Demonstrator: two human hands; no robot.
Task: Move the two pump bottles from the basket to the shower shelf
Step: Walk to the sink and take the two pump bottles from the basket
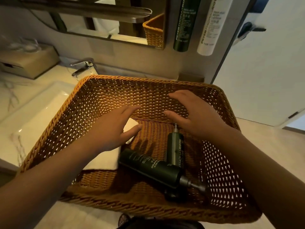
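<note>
A large woven wicker basket (102, 96) fills the middle of the view. Two dark green pump bottles lie on their sides in it. The nearer bottle (148, 166) points its silver pump to the lower right. The second bottle (175, 149) lies behind it with its pump toward the far wall of the basket. My left hand (112, 129) hovers open inside the basket over a white folded cloth (104, 159), left of the bottles. Spread open, my right hand (194, 116) hangs just above the second bottle's pump. Neither hand holds anything.
A white sink (33, 109) with a chrome tap (82, 65) lies to the left, a tissue box (28, 61) behind it. On the wall above hang a green bottle (184, 25) and a white bottle (211, 27) beside a mirror. A white door (264, 71) stands at right.
</note>
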